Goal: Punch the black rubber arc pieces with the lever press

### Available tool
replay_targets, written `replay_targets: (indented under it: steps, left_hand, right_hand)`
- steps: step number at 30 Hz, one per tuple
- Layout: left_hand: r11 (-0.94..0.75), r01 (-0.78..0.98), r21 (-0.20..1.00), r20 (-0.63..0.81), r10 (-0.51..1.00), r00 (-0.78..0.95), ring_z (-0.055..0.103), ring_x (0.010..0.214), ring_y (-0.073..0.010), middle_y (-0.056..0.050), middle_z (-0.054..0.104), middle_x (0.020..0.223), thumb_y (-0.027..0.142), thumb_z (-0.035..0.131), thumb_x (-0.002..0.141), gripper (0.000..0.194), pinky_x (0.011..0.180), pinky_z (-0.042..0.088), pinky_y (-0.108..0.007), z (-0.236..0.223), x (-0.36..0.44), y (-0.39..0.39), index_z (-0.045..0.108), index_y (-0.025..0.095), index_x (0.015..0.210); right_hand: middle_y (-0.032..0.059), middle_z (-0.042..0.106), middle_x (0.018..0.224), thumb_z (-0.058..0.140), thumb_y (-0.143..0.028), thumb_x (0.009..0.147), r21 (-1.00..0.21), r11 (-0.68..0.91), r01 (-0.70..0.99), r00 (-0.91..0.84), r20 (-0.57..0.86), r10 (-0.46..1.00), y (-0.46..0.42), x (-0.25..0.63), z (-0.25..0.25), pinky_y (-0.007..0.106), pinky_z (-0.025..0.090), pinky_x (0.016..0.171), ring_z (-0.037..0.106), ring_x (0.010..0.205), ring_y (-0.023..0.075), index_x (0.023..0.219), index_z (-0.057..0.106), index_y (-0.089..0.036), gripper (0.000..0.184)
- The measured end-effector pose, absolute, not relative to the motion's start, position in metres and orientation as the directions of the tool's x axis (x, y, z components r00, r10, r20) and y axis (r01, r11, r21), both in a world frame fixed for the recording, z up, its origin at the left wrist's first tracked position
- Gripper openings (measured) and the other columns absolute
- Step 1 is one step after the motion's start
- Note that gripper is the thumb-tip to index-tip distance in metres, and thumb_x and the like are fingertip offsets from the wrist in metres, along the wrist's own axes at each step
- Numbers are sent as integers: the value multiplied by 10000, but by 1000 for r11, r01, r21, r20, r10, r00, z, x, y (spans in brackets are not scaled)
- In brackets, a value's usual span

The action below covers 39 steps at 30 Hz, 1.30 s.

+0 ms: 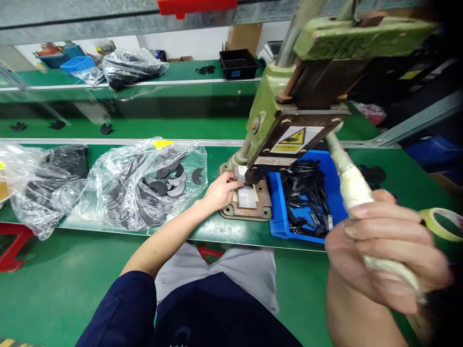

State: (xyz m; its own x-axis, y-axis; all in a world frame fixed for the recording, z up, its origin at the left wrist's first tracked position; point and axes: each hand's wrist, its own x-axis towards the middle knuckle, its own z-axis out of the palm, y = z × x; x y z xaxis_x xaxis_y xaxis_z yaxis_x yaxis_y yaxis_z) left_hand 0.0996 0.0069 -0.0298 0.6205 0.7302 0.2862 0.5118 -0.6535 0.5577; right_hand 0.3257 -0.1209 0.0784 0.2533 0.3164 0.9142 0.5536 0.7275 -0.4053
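My left hand (221,191) reaches to the base plate (248,208) of a green hand press (289,91). Its fingers pinch a small grey part (240,172) under the press head. Close to the camera, my right hand (383,250) is wrapped round the press's white taped lever handle (352,180). A pale block (247,197) lies on the base plate beside my left fingers.
A blue tray (278,212) of several small black parts sits right of the press. Clear bags (144,183) of black crescent-shaped pieces lie at the left. A roll of tape (443,224) is at the right edge. Behind runs a green conveyor, with a black bin (238,62) beyond.
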Motion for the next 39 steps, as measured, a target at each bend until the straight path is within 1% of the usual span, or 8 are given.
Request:
replay_targets:
  steps: [3, 7, 13, 23, 30, 35, 37, 39]
  left_hand:
    - [-647, 481, 592, 291, 728, 621, 595, 1153, -215, -101, 630, 1189, 81, 494, 833, 421, 1033, 482, -336, -21, 87, 11, 717, 188, 1175]
    - [-433, 733, 525, 231, 901, 367, 628, 1053, -237, -110, 686, 1081, 153, 539, 869, 292, 985, 490, -354, -2, 47, 35, 724, 154, 1094]
    - [-89, 964, 251, -166, 977, 134, 643, 914, -253, -153, 666, 1023, 280, 711, 788, 240, 848, 506, -336, 2, 10, 71, 728, 118, 964]
    - [47, 915, 400, -321, 942, 92, 630, 691, -200, -45, 666, 714, 0, 740, 545, 278, 692, 495, -293, 6, 30, 77, 655, 153, 761]
    - [-118, 660, 742, -20, 980, 197, 628, 717, -150, -21, 707, 827, 72, 666, 684, 314, 735, 523, -281, 18, 30, 51, 697, 138, 990]
    - [-387, 462, 798, 267, 914, 305, 624, 1099, -220, -79, 683, 1132, 141, 641, 742, 120, 988, 480, -369, 21, 50, 13, 736, 183, 802]
    - [-385, 397, 833, 287, 914, 285, 588, 1182, -229, -96, 645, 1209, 174, 661, 748, 53, 995, 473, -365, 18, 61, 0, 712, 185, 755]
    - [-272, 309, 911, 182, 939, 291, 649, 1029, -210, -91, 686, 1045, 245, 654, 787, 78, 897, 515, -346, 13, 70, -8, 693, 178, 799]
  right_hand:
    - [-17, 301, 449, 518, -515, 793, -151, 861, 485, 323, 946, -16, -107, 312, 57, 472, 509, 723, 497, 504, 177, 505, 514, -284, 369]
    - [-9, 256, 464, 527, -519, 778, -191, 864, 467, 366, 931, 8, -99, 313, 53, 485, 440, 647, 442, 482, 192, 525, 544, -298, 336]
    - [0, 356, 524, 536, -481, 808, -281, 810, 515, 347, 932, 103, -111, 310, 56, 539, 469, 778, 506, 574, 218, 556, 417, -265, 352]
    - [-12, 437, 537, 592, -437, 740, -314, 827, 467, 420, 902, 105, -111, 302, 63, 481, 519, 867, 546, 629, 180, 550, 390, -252, 333]
    - [-23, 517, 578, 617, -423, 745, -317, 839, 443, 397, 908, 133, -111, 305, 61, 509, 529, 875, 594, 680, 183, 536, 380, -218, 376]
    - [-28, 569, 626, 651, -364, 725, -299, 867, 400, 388, 912, 135, -113, 308, 59, 480, 523, 900, 625, 734, 178, 569, 457, -208, 293]
    - [-26, 587, 666, 651, -354, 742, -332, 861, 386, 357, 914, 193, -117, 310, 58, 497, 502, 953, 631, 787, 182, 611, 494, -209, 251]
    - [-23, 598, 702, 644, -345, 761, -354, 854, 381, 330, 915, 232, -121, 312, 58, 516, 482, 994, 635, 831, 187, 650, 517, -211, 216]
